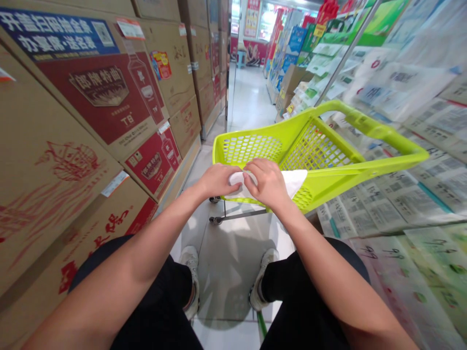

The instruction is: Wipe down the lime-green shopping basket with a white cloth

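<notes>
Both my hands are at the near rim of a lime-green plastic shopping cart, which stands sideways before me. A white cloth or wipe lies over that rim. My left hand pinches its left part, thumb and fingers curled round it. Right beside it, my right hand has its fingers bent down over the same cloth, pressing it at the rim. The two hands nearly touch. From under my right hand the cloth spreads to a pointed corner on the right. Part of it is hidden by my fingers.
Stacked cardboard cartons line the left side. Packs of white tissue paper are piled on the right, beside the cart's handle. My shoes stand on the tiled floor. An aisle runs ahead.
</notes>
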